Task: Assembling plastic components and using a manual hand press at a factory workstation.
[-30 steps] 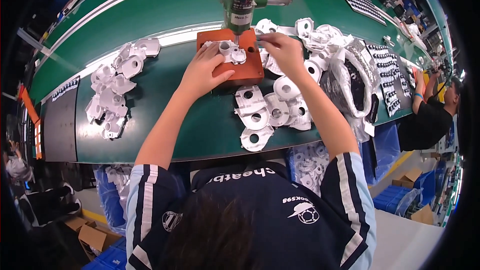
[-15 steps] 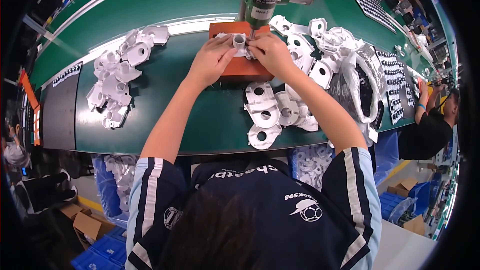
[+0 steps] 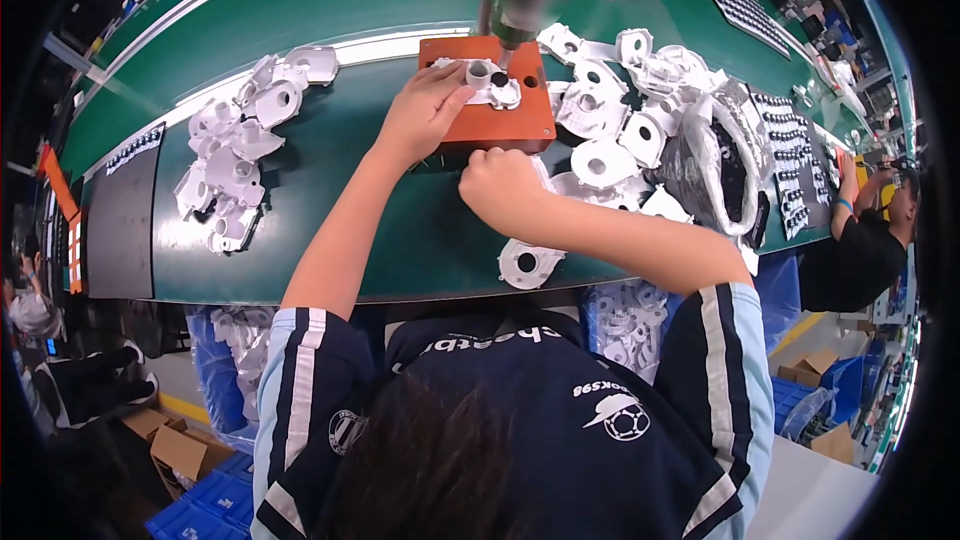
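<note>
A white plastic housing [image 3: 507, 94] with a short upright tube sits on the orange block [image 3: 512, 126], under the green press [image 3: 520, 2]. My left hand [image 3: 425, 112] is at the housing's left side, fingers together on it and thumb near the tube. A round black spot shows just right of the tube. My right hand [image 3: 503, 188] is closed in a fist just off the near front edge of the block. Its fingertips are turned away, so anything inside it is hidden. Several white housings [image 3: 602, 162] lie beside and beneath my right forearm.
Another group of white housings [image 3: 238, 143] lies on the green table's left side. A clear plastic bag [image 3: 722, 175] and trays of small black parts [image 3: 785, 165] are on the right. Bins of white parts [image 3: 628, 325] stand below the near edge. A person [image 3: 862, 250] works at far right.
My right hand has left the housing, moved toward me to the block's front edge and closed into a fist. My left hand has stayed at the housing.
</note>
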A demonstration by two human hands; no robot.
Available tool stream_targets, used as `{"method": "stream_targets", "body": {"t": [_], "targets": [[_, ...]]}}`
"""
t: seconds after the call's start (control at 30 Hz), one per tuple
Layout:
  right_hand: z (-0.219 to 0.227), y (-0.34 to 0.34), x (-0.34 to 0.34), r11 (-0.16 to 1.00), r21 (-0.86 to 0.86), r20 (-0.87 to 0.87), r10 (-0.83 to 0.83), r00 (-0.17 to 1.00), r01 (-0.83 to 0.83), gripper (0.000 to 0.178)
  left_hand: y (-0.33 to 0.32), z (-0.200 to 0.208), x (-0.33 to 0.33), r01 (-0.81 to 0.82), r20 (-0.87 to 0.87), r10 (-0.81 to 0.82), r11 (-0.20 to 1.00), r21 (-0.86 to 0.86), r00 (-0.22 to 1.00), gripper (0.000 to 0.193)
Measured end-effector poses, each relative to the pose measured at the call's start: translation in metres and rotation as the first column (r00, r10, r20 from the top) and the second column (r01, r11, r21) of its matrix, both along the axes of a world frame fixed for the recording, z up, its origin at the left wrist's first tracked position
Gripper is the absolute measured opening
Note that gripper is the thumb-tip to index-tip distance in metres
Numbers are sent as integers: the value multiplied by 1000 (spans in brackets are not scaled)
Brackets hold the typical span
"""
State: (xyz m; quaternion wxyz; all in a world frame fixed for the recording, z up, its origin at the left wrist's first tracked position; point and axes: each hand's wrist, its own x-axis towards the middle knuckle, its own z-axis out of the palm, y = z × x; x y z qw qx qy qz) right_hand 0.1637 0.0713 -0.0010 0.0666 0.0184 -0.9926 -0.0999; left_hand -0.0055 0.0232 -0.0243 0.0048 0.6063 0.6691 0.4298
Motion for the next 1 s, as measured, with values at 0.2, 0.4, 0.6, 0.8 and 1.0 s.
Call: {"method": "stream_targets", "body": {"t": [0.2, 0.4, 0.6, 0.8, 1.0], "targets": [[-15, -2, -14, 991, 134, 196, -30, 980, 3, 12, 1, -1, 0, -44, 47, 45, 999, -22, 998, 35], [-28, 9, -13, 998, 51, 20, -40, 999, 39, 3, 2, 1, 2, -27, 37, 28, 1000, -9, 999, 33], [7, 28, -1, 960, -168, -162, 196, 967, -223, 14, -1, 2, 2, -27, 36, 27, 1000, -6, 999, 32], [47, 68, 13, 494, -870, -193, -337, 921, -2, 13, -1, -1, 1, -37, 31, 38, 999, -16, 999, 29], [32, 114, -9, 517, -856, -190, -361, 913, 27, 15, -2, 4, 4, -54, 54, 55, 998, -33, 997, 24]]}}
